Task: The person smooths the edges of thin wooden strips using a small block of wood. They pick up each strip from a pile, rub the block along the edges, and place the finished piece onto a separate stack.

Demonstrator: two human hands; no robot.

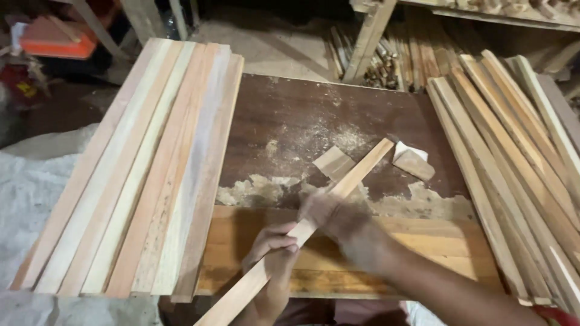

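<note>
The slat (314,220) lies slantwise across the bench (290,121), its far end up near the middle of the dark top, its near end running off the bench edge toward the person. The left hand (272,247) grips it from below at about the midpoint, fingers curled right round the wood. The right hand (329,214) sits on top just beyond, blurred with motion — it looks pressed flat on the face of the slat, as in sanding or rubbing, but whether the fingers clench a pad or paper I cannot tell.

Judged from this, the step is smoothing the slat's face. To do it well, the left hand should hold firm so the slat does not skate, the strokes should run along the grain and the full length, and the pressure should stay even — the unsupported near end could flex if leaned on.

Just beside the slat's far end lie a small block (333,162) on one side and a second block (414,164) with a white scrap on the other, amid sawdust (260,190). A stack of pale slats (139,169) lies along the left of the bench, and a looser pile (513,169) fans along the right. Further sticks lie on the floor (386,66) beyond.
</note>
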